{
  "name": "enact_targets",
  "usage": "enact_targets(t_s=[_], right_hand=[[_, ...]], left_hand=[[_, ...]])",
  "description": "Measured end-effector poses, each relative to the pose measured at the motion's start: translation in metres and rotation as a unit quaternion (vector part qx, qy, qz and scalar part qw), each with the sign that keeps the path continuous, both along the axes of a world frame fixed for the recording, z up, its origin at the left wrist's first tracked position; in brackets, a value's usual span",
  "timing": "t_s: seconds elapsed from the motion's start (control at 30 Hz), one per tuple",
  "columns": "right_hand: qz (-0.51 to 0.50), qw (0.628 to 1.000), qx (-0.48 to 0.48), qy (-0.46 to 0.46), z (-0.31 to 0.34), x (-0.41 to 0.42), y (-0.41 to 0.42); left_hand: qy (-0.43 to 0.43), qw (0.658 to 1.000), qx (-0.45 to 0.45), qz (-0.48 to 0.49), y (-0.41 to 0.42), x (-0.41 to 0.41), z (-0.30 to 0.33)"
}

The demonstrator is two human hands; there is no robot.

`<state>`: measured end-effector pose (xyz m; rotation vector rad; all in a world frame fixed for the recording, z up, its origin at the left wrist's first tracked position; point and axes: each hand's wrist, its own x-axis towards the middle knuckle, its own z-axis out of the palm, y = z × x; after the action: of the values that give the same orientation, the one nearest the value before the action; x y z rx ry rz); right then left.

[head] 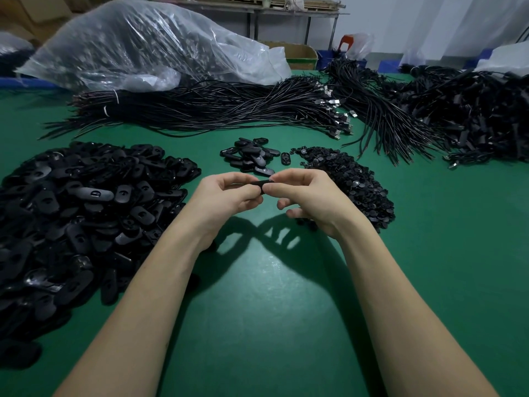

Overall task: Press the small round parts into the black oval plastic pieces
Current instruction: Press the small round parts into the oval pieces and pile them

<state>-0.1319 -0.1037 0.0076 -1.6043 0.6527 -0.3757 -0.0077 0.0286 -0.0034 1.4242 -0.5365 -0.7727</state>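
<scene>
Both the left hand (226,196) and right hand (307,196) pinch one black oval plastic piece (261,185) between fingertips, apparently to seat a round part, with the heap of small black round parts (355,181) at three o'clock for easy reach.

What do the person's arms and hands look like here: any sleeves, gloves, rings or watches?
Both forearms are bare up to the frame edge, with no sleeves showing. The left hand and right hand wear no gloves; no rings, watch or wristbands are visible.

Two hands (229,193); three heaps of black parts (86,202); one clear plastic bag (137,44); cable bundles (214,110) too tangled to count.
</scene>
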Motion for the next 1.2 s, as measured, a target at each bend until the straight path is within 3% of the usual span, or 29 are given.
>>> enact_targets(t_s=[0.3, 0.6, 1.2], right_hand=[[-0.036, 0.992, -0.120, 0.028, 0.005, 0.004, 0.006], [-0.025, 0.990, -0.137, 0.025, 0.003, 0.002, 0.005], [-0.044, 0.975, -0.216, 0.032, -0.009, 0.009, 0.009]], left_hand=[[-0.061, 0.998, 0.025, 0.009, 0.001, 0.000, -0.001], [-0.067, 0.997, 0.028, 0.006, 0.002, 0.000, 0.002], [-0.159, 0.984, 0.082, 0.024, -0.001, 0.000, -0.008]])
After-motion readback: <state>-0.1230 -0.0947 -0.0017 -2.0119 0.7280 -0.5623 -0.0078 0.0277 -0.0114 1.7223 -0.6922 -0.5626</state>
